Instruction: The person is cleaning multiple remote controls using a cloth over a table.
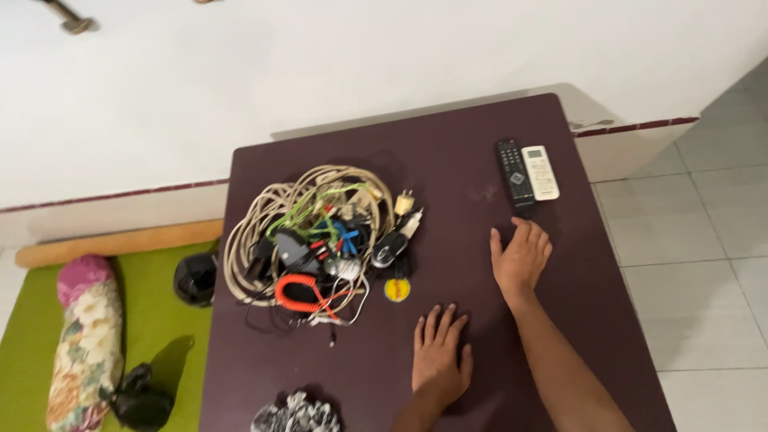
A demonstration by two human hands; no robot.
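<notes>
My left hand point(441, 354) lies flat, palm down, on the dark purple table point(456, 160) near its front edge, holding nothing. My right hand point(521, 254) rests palm down further back, fingers slightly apart, just in front of a black remote point(514, 173) and a white remote point(540, 171) lying side by side. To the left of both hands sits a tangled pile of cables point(308, 232): beige cords, a coiled orange cord point(298, 290), plugs, adapters and a computer mouse point(387, 253). A round yellow tag point(397, 290) lies at the pile's edge.
A black and white patterned object point(298, 416) sits at the table's front edge. Left of the table lie a green mat point(160, 352), a floral bolster point(84, 340), a black helmet-like object point(195, 278) and a black bag point(141, 400). White wall behind, tiled floor point(704, 240) to the right.
</notes>
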